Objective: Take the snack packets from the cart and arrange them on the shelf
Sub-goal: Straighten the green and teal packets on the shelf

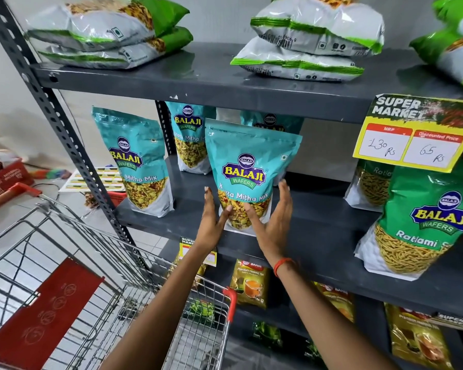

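A teal Balaji Khatta Mitha Mix packet (249,166) stands upright near the front of the middle shelf (318,217). My left hand (211,222) and my right hand (275,222) press against its lower sides, fingers straight and thumbs on its front. Two more teal packets (139,161) (189,137) stand to the left, and another (271,121) shows partly behind the held one. The wire cart (91,263) sits at lower left under my left forearm; no packets show in its visible part.
Green Ratlami packets (422,217) stand on the right of the same shelf under a yellow price tag (412,140). White-and-green packets (305,41) lie stacked on the top shelf. Tea packets (249,284) fill the lower shelf. A red basket (6,177) sits on the floor.
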A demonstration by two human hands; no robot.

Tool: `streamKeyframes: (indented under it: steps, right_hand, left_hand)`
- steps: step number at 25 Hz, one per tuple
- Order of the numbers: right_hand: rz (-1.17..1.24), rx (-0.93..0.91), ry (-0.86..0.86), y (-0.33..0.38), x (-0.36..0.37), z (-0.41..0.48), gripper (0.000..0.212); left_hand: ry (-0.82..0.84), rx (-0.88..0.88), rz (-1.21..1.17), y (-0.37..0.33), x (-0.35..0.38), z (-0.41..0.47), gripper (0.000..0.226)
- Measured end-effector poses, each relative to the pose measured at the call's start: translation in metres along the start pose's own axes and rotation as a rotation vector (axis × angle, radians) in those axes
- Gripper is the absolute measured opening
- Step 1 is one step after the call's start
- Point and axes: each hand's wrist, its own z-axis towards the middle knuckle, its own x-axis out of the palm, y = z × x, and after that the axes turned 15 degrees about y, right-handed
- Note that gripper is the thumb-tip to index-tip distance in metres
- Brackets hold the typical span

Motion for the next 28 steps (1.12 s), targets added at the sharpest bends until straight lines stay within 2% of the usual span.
streamKeyframes:
  steps: [3,6,8,10,12,15,17,20,25,28]
  right_hand:
    - [-0.064,-0.242,-0.097,0.024,0.015,0.004,0.074]
    - [-0.11,-0.36,-0.034,0.044,0.041,0.011,0.06]
    - [-0.086,-0.372,0.067,0.053,0.063,0.017,0.055]
    - [-0.072,-0.303,0.237,0.056,0.092,0.024,0.052]
    - [-0.033,-0.146,0.48,0.051,0.125,0.03,0.055]
    - [0.069,0.13,0.745,0.037,0.169,0.043,0.07]
    - [0.105,0.212,0.784,0.029,0.192,0.052,0.076]
    - [0.079,0.24,0.759,0.025,0.218,0.059,0.073]
    - [0.051,0.216,0.71,0.019,0.238,0.061,0.069]
    - [0.052,0.191,0.753,0.021,0.231,0.063,0.065]
  left_hand:
    - [-0.106,0.087,0.059,-0.007,-0.006,-0.001,0.074]
    - [-0.259,0.183,0.113,-0.009,-0.021,-0.004,0.073]
    - [-0.38,0.206,0.134,0.0,-0.04,-0.008,0.077]
    - [-0.494,0.126,0.089,0.018,-0.067,-0.01,0.082]
    - [-0.539,-0.022,0.005,0.042,-0.097,-0.009,0.083]
    - [-0.452,-0.129,-0.096,0.076,-0.135,-0.009,0.079]
    - [-0.399,-0.136,-0.071,0.09,-0.148,-0.008,0.071]
    - [-0.425,-0.151,0.008,0.099,-0.154,-0.005,0.061]
    - [-0.468,-0.131,0.01,0.109,-0.158,-0.003,0.063]
    - [-0.479,-0.116,0.011,0.106,-0.157,-0.005,0.064]
